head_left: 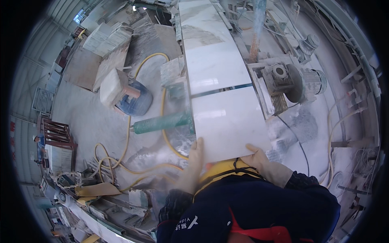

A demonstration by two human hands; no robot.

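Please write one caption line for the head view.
Both hands, left hand and right hand, hold a white marble slab by its near edge.

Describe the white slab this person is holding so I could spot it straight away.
Find the long work table running up the middle, beside the grey motor. The near slab is the plain white rectangle closest to the person, gripped at its near corners by the left hand and right hand. Unlike the veined slab beyond the cut gap, it looks almost unmarked.

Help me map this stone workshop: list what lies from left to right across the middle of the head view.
Rust-red metal rack → blue drum → green cylindrical roller → white marble slab held by both hands → grey electric motor.
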